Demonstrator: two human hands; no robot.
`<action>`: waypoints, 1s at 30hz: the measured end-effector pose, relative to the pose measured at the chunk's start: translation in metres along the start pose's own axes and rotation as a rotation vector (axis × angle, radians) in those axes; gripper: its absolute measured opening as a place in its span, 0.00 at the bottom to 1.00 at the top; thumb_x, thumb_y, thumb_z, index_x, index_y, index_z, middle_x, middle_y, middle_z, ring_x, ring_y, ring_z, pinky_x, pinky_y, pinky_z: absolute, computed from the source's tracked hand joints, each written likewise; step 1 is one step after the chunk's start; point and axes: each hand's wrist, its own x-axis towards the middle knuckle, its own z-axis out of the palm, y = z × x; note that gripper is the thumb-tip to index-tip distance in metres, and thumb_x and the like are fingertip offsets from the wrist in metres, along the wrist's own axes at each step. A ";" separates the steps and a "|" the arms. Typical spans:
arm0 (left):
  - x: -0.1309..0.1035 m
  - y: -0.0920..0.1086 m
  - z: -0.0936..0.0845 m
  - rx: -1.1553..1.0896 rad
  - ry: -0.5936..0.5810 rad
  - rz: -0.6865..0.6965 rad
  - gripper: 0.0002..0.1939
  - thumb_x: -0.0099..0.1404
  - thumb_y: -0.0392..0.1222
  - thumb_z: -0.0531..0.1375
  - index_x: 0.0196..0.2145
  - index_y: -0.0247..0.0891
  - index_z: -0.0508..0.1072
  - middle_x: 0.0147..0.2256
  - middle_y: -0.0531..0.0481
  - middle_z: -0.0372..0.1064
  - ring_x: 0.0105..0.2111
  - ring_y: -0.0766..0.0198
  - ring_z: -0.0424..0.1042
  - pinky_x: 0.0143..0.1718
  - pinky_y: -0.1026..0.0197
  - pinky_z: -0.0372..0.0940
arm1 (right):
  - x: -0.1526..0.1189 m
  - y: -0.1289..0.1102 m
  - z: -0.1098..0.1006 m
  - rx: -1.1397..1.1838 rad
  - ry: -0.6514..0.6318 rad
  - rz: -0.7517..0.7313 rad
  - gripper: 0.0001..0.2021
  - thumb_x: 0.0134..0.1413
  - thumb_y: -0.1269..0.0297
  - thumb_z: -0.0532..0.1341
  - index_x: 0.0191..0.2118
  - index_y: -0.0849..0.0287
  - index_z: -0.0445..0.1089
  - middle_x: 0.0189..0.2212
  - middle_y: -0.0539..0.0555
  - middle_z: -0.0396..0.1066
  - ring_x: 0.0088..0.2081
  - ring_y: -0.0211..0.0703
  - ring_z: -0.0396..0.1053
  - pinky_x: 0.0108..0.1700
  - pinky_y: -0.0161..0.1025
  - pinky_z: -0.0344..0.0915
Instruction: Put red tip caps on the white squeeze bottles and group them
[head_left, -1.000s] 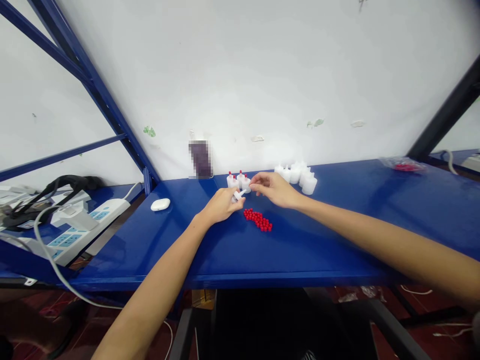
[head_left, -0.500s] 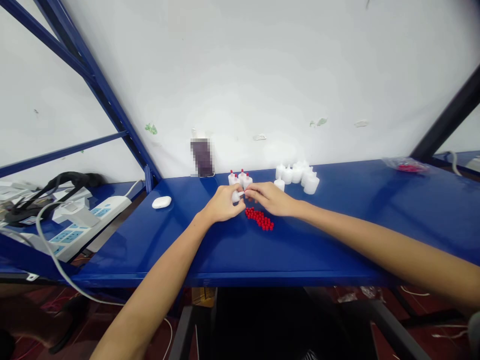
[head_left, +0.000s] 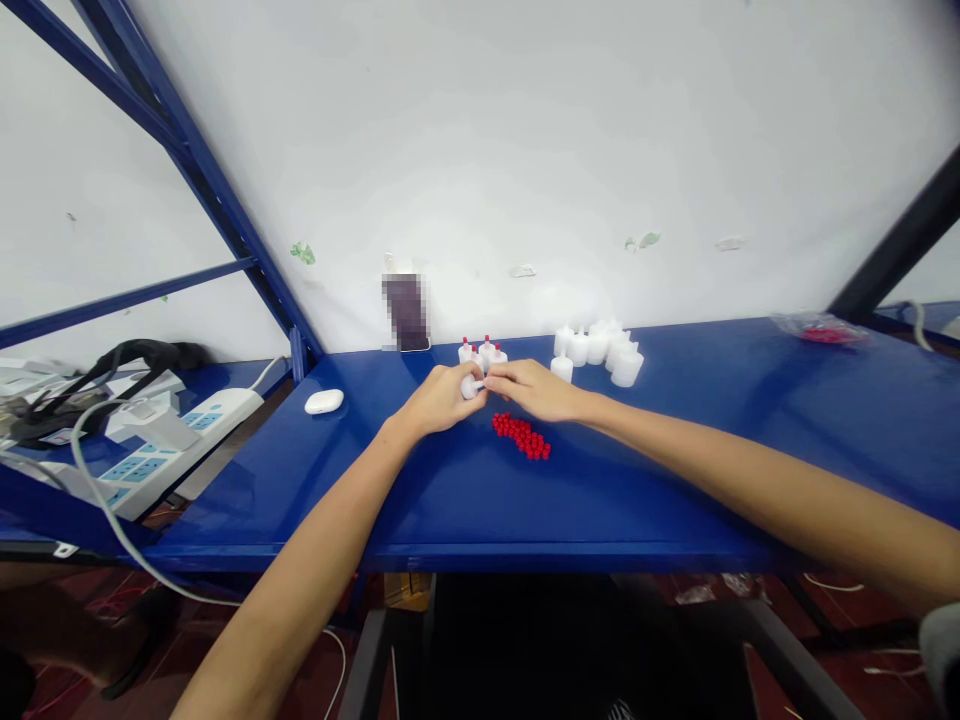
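White bottle point(head_left: 469, 387) tilts near clustered red caps point(head_left: 521, 436).

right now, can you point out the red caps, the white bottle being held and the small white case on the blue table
Red caps point(head_left: 521, 436): head view, middle of the loose cluster
Held white bottle point(head_left: 469, 387): head view, visible part of its body
Small white case point(head_left: 324, 402): head view, middle of its top

This looks like a small workshop or workroom. A long blue surface point(head_left: 675, 450) sits against a plain white wall point(head_left: 525, 150) with chipped spots, with blue metal bars point(head_left: 217, 200) at one end, and it holds lots of matching little white bottles point(head_left: 596, 347) and a pile of tiny red caps point(head_left: 521, 437). On the left is a big power strip point(head_left: 234, 408), and the floor point(head_left: 174, 662) is dark red.
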 end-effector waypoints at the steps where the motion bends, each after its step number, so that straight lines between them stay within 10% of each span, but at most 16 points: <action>1: -0.002 -0.006 -0.003 0.009 -0.001 -0.032 0.15 0.64 0.49 0.59 0.44 0.38 0.71 0.29 0.52 0.71 0.27 0.63 0.69 0.32 0.62 0.59 | 0.004 -0.001 -0.004 -0.058 0.004 0.039 0.16 0.65 0.60 0.49 0.27 0.58 0.61 0.24 0.48 0.64 0.28 0.38 0.61 0.33 0.36 0.53; 8: -0.010 -0.042 -0.010 -0.007 0.013 -0.252 0.12 0.70 0.45 0.48 0.46 0.38 0.64 0.28 0.52 0.66 0.29 0.59 0.68 0.34 0.58 0.59 | 0.036 -0.003 -0.008 -0.532 -0.203 0.302 0.13 0.59 0.61 0.56 0.29 0.62 0.72 0.29 0.60 0.74 0.31 0.45 0.70 0.31 0.38 0.55; 16: -0.002 -0.037 -0.001 -0.008 -0.002 -0.089 0.19 0.68 0.57 0.55 0.41 0.37 0.69 0.37 0.46 0.70 0.35 0.58 0.68 0.40 0.57 0.62 | -0.006 -0.003 -0.049 -0.782 0.131 0.300 0.22 0.63 0.54 0.50 0.51 0.66 0.68 0.44 0.69 0.71 0.40 0.57 0.71 0.37 0.45 0.61; 23: 0.000 -0.019 0.004 0.022 -0.003 -0.028 0.23 0.72 0.58 0.49 0.46 0.37 0.70 0.40 0.43 0.71 0.38 0.55 0.70 0.41 0.55 0.62 | -0.036 0.041 -0.051 -0.536 -0.157 0.312 0.27 0.51 0.63 0.62 0.57 0.64 0.64 0.45 0.64 0.72 0.45 0.55 0.70 0.44 0.43 0.64; 30: -0.002 -0.003 0.006 -0.092 -0.008 -0.004 0.24 0.71 0.55 0.53 0.58 0.39 0.62 0.43 0.44 0.72 0.38 0.55 0.73 0.41 0.58 0.64 | -0.013 0.019 -0.029 -0.207 0.149 0.177 0.14 0.50 0.63 0.64 0.44 0.59 0.69 0.32 0.53 0.71 0.32 0.43 0.67 0.35 0.38 0.60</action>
